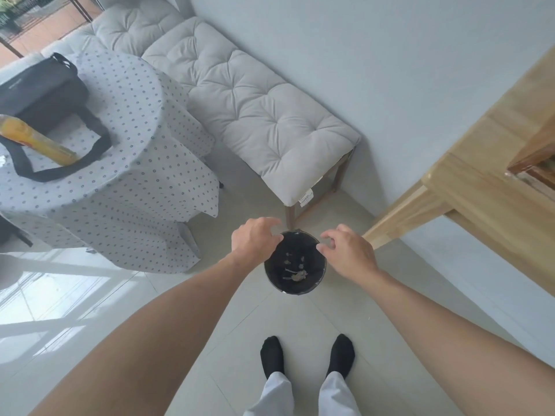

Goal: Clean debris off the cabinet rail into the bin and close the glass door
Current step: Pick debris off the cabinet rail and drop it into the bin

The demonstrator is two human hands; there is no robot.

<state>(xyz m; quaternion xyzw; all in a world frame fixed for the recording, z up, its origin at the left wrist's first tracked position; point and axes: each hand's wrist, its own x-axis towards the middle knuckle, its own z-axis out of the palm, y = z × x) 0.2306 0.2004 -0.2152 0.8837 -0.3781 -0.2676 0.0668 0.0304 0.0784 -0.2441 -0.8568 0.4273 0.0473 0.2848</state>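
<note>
A small round black bin (pixel 271 279) stands on the pale tiled floor in front of my feet. Grey bits of debris (pixel 297 276) lie at its bottom. My left hand (pixel 253 240) hovers over the bin's left rim with fingers spread and curled, holding nothing. My right hand (pixel 350 250) hovers over the right rim, fingers loosely apart, also with nothing in it. The light wooden cabinet (pixel 480 187) juts in from the right. Only a dark brown corner of its frame (pixel 531 168) shows at the right edge. I cannot make out the rail or the glass door.
A grey cushioned bench (pixel 255 115) runs along the wall behind the bin. At left a round table with a dotted cloth (pixel 126 175) carries a black bag (pixel 39 91) and a yellow packet (pixel 36 139). Glossy floor tiles (pixel 300 319) surround my socked feet (pixel 306 357).
</note>
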